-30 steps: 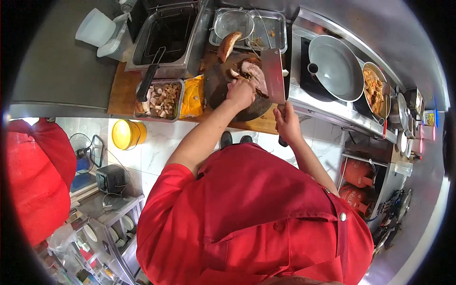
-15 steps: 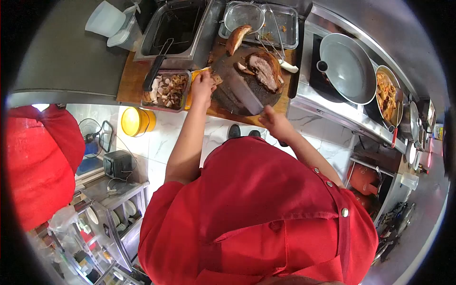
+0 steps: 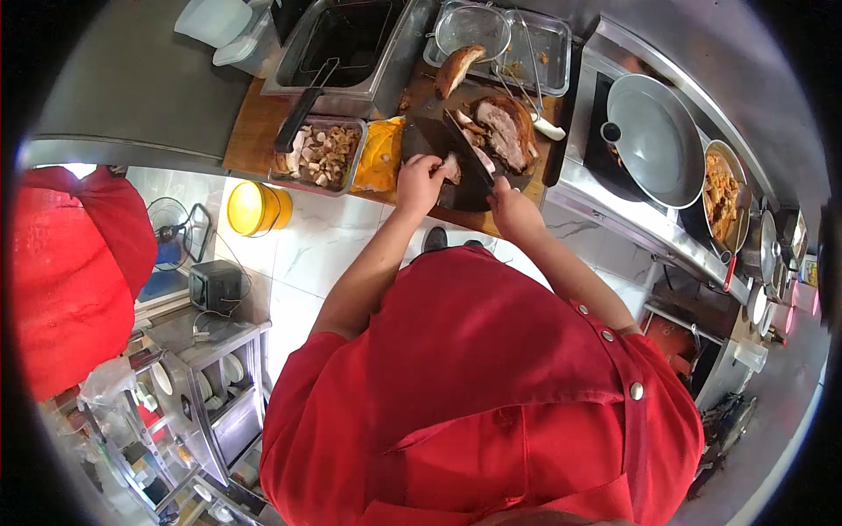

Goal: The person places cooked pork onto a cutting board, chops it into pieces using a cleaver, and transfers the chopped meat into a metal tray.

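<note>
My right hand grips a cleaver, its blade held edge-on over the dark round chopping board. To the left of the blade, my left hand has its fingers closed on a small piece of meat on the board. A large chunk of roast meat with a browned rind lies right of the blade, with smaller slices beside it. Another browned piece of meat lies at the board's far edge. Left of my left hand stands a clear tray of chopped meat, next to a yellow packet.
A fryer with a black-handled basket stands behind the tray. Metal trays with a strainer and tongs lie at the back. On the right stove sit a wide pan and a pan of food. Another person in red stands left.
My left hand has moved right from the yellow packet onto the board and now holds a meat piece. The cleaver has turned from lying flat to edge-on. The view has shifted slightly.
</note>
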`<state>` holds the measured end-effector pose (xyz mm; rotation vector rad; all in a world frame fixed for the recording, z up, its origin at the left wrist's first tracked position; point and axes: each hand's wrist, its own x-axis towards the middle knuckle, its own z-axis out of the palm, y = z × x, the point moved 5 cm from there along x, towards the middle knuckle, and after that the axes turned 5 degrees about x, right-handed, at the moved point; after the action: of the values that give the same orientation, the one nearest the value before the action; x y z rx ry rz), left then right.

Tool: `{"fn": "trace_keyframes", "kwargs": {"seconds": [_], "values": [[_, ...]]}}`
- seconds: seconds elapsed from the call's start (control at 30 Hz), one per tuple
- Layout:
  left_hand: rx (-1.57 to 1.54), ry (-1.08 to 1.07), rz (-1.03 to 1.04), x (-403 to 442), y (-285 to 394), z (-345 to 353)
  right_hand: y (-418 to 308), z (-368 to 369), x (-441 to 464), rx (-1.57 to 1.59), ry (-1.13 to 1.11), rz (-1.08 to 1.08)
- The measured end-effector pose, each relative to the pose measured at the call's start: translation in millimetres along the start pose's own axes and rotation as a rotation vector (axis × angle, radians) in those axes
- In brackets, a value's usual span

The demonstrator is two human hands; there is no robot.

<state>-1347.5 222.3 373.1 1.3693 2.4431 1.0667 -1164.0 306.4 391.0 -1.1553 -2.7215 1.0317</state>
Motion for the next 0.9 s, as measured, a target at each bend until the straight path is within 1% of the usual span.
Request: {"fn": "trace_keyframes", "kwargs": {"seconds": [0.07,0.1,0.17,0.2,0.27,0.3,0.33,0.4,0.47,0.53,0.6,0.67,0.7,0.73,0.8,0.87,0.9], "values": [[-0.157,-0.016,-0.114,-4,-1,-1,-3,-2,7,0.042,0.021,-0.069],[-0.159,-0.018,-0.112,-6,0,1,-12,-10,4,0.041,0.024,-0.067],[-0.083,0.055,0.003,-6,6,2,-42,-38,-1,0.081,0.129,-0.125],[-0.085,0.051,0.001,-7,4,5,-49,-35,-7,0.080,0.126,-0.120],[-0.099,0.084,0.010,-8,-1,10,-60,-43,-22,0.154,0.387,-0.206],[-0.139,0.056,-0.041,-8,-1,10,-45,-23,-23,0.151,0.362,-0.224],[-0.140,0.057,-0.039,-7,2,7,-31,-10,-21,0.150,0.364,-0.225],[-0.139,0.013,-0.030,-7,4,3,-9,20,-13,0.023,-0.043,0.048],[-0.124,0.001,-0.031,-7,3,2,-11,14,-6,0.035,-0.011,0.002],[-0.147,-0.013,-0.061,-9,0,5,-25,-9,3,0.074,0.098,-0.110],[-0.117,-0.004,-0.031,-7,3,3,-45,-32,4,0.102,0.132,-0.125],[-0.086,-0.008,-0.009,-10,3,3,-81,-72,-12,0.230,0.269,-0.139],[-0.116,-0.001,-0.033,-10,1,5,-75,-63,-15,0.216,0.366,-0.186],[-0.145,0.007,-0.057,-10,0,5,-59,-41,-14,0.216,0.367,-0.182],[-0.129,0.014,-0.042,-7,2,3,-12,20,-7,-0.034,-0.028,0.097],[-0.118,-0.019,-0.029,-7,0,5,-4,26,-2,-0.026,-0.045,0.069],[-0.116,0.002,-0.005,-7,2,3,-9,17,9,0.001,-0.024,0.009]]}}
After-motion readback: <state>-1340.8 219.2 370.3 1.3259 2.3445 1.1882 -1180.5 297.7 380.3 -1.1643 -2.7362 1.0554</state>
